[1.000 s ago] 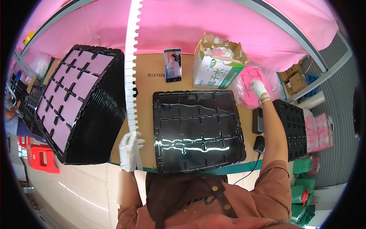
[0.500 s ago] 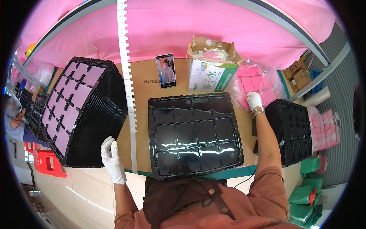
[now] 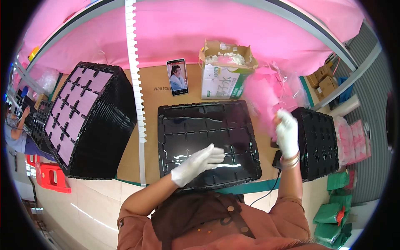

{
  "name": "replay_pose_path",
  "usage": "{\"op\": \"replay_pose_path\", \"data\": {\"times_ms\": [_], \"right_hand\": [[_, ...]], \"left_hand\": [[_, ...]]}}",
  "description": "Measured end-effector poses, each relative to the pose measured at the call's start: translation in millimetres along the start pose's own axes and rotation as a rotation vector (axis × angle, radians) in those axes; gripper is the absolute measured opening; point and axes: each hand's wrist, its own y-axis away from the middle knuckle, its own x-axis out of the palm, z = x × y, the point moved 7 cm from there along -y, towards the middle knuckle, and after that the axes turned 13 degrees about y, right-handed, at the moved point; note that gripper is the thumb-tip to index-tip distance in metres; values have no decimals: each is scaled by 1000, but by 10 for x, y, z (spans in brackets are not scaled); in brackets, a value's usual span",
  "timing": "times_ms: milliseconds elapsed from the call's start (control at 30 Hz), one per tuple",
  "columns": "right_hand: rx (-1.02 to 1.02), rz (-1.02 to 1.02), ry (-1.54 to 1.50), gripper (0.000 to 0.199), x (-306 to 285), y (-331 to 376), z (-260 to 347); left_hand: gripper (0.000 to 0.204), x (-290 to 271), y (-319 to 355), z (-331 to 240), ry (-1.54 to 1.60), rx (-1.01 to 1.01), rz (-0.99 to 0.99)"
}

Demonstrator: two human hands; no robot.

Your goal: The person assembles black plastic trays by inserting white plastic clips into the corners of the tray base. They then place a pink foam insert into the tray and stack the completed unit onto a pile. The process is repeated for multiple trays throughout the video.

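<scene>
In front of me on the table lies a shiny black plastic tray [image 3: 196, 116] with a grid of shallow compartments. My left hand [image 3: 199, 164], in a white glove, is over its near part, fingers stretched out and holding nothing. It hides some of the tray; whether it touches I cannot tell. At the right my gloved right hand [image 3: 287, 133] is closed on a pink sheet [image 3: 260, 98], which is smeared by motion. Behind that sheet, pink cut sheets [image 3: 286, 93] lie in clear plastic.
A tall stack of black trays [image 3: 104, 141] with pink sheets on its face stands left; another stack [image 3: 318, 143] stands right. A phone [image 3: 178, 77] and an open carton [image 3: 223, 81] with white scraps are behind the tray. A white notched strip [image 3: 134, 62] runs alongside.
My left hand has moved from beside the left stack to over the middle tray. My right hand has come nearer to me from the pink pile, pulling a pink sheet along.
</scene>
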Motion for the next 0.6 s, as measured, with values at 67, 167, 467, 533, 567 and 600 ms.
{"op": "replay_pose_path", "data": {"times_ms": [67,167,467,533,567,600], "right_hand": [[-331,130,75,22,225,412,502],[-402,317,100,25,786,859,683],[-180,84,215,9,932,870,345],[-44,50,388,17,838,612,-21],[54,66,434,22,846,522,-200],[33,53,495,23,874,463,-325]], "left_hand": [[80,65,-234,50,85,-91,9],[78,129,-255,-130,143,-15,-77],[41,-894,426,-507,-360,171,-700],[50,-1015,462,-527,-392,173,-699],[49,-997,487,-542,-361,203,-713],[50,-1016,477,-523,-359,218,-682]]}}
